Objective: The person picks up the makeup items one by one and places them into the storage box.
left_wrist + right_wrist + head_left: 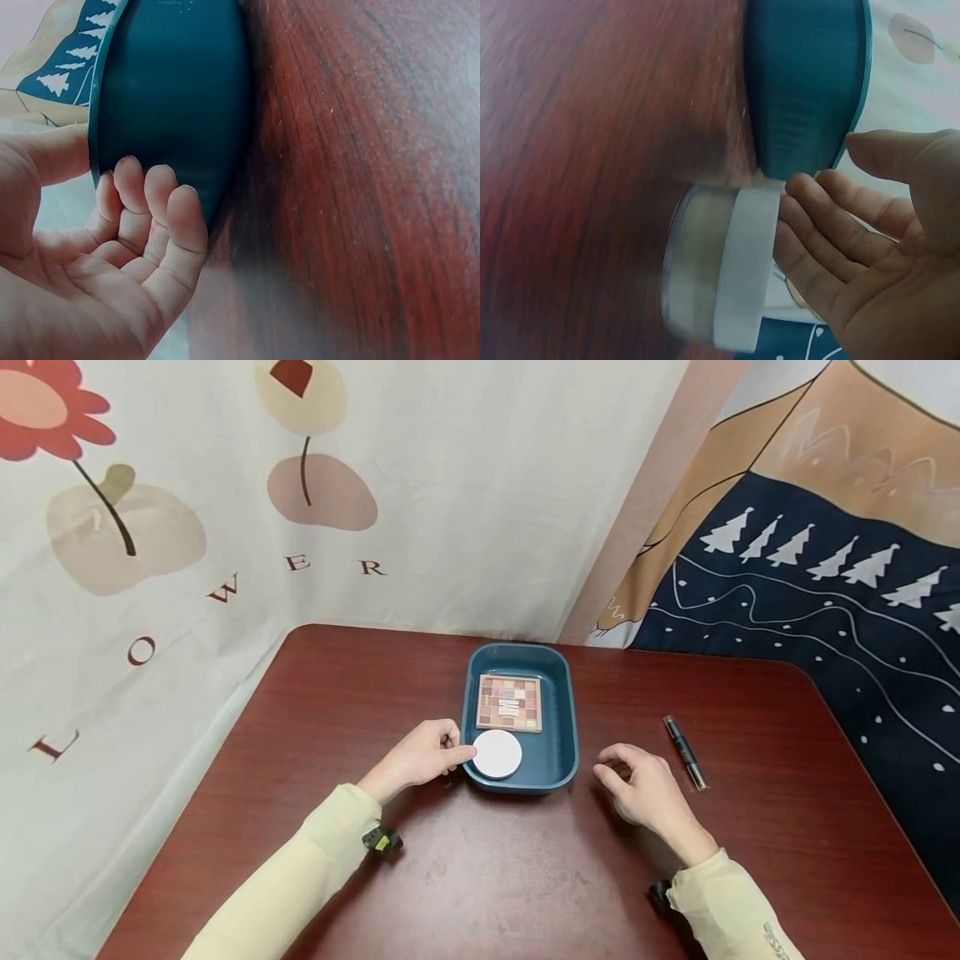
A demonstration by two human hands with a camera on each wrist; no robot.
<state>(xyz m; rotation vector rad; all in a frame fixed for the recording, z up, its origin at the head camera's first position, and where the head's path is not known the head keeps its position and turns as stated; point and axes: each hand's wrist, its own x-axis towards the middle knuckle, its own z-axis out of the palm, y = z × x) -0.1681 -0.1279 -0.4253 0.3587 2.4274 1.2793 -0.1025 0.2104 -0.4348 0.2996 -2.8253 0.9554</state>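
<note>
A blue tray [557, 727] stands on the table. My left hand [420, 756] pinches its left rim; in the left wrist view the thumb [64, 154] is over the rim [94, 120] and the curled fingers [161, 214] are against the outer wall. Inside lie an eyeshadow palette [509, 702] and, nearer me, a round white-topped item [497, 754] by the left thumb. To the tray's right, my right hand [648, 789] has loosely bent fingers. The right wrist view shows a white-lidded jar [720, 266] beside these fingers [855, 217]; whether they touch it I cannot tell.
A slim dark makeup pen [684, 752] with a pale end lies on the reddish-brown table [757, 827], right of my right hand. Patterned curtains [480, 510] hang along the table's back and sides. Both wrists carry small black devices [382, 840].
</note>
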